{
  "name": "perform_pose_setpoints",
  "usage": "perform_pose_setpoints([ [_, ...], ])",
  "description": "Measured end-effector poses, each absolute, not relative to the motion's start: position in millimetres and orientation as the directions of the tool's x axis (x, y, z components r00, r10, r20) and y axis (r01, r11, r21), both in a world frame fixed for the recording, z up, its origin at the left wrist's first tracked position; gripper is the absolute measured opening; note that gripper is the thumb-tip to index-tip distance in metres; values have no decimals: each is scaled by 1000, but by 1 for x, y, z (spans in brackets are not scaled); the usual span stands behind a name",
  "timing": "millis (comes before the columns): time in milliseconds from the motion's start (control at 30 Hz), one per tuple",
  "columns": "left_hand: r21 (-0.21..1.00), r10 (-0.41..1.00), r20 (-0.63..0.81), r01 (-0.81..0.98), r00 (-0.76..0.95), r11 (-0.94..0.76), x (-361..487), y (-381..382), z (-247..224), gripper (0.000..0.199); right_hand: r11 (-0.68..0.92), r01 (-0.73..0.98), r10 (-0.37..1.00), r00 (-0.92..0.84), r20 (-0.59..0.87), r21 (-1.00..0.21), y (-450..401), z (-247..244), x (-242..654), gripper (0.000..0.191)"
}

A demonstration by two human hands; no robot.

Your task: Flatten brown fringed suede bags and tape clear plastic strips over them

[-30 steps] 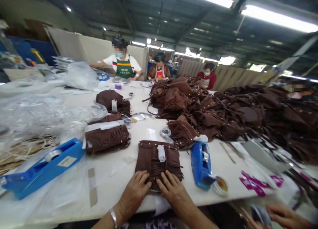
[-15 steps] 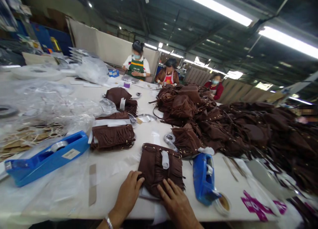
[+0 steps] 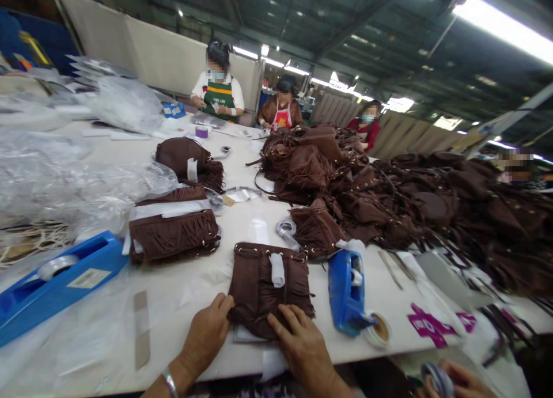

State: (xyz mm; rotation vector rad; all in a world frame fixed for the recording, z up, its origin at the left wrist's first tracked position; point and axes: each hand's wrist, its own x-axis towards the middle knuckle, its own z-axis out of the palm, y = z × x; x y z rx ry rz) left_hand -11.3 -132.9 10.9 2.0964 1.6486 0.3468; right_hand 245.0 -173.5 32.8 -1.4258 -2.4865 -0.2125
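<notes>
A brown fringed bag (image 3: 248, 277) lies flat near the table's front edge, gold eyelets along its top and a white wrapped strip (image 3: 277, 270) on its front. My left hand (image 3: 209, 329) has its fingers closed on the bag's lower left edge. Resting on the bag's lower right part, my right hand (image 3: 302, 343) has its fingers spread. Something flat and pale (image 3: 248, 334) shows beneath the bag's bottom edge.
Blue tape dispensers (image 3: 347, 291) (image 3: 97, 271) stand on both sides. Brown bags are piled at right; two lie at left beside clear plastic (image 3: 78, 179). Another person's hand (image 3: 464, 381) holds a tape roll (image 3: 438, 379) at lower right. Several people are behind the table.
The view has swung right and down. My left hand's fingers have closed at the bag's edge. Another person's hand with a tape roll has come into view at lower right.
</notes>
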Motion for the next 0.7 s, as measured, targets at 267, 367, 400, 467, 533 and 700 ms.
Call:
perform_pose_setpoints([
  [267,389,938,-6,865,347,-318,-33,-132,11,43,547,835,691,-489,532,56,-165,7,253,43],
  [367,318,883,228,826,410,-466,-26,-131,32,28,551,831,655,-482,582,69,-159,1,254,45],
  [400,271,838,341,809,426,-522,-17,-130,36,25,555,829,652,-485,583,68,-158,0,254,47],
  [467,132,703,538,777,466,-616,7,-127,38,29,564,822,645,-494,584,72,-155,-4,253,47],
  [533,-28,585,638,774,501,-633,30,-122,27,37,558,825,635,-494,594,90,-152,-9,253,36],
  [700,-161,516,658,771,549,-616,53,-114,-25,52,435,897,708,-392,587,76,-154,-23,251,18],
])
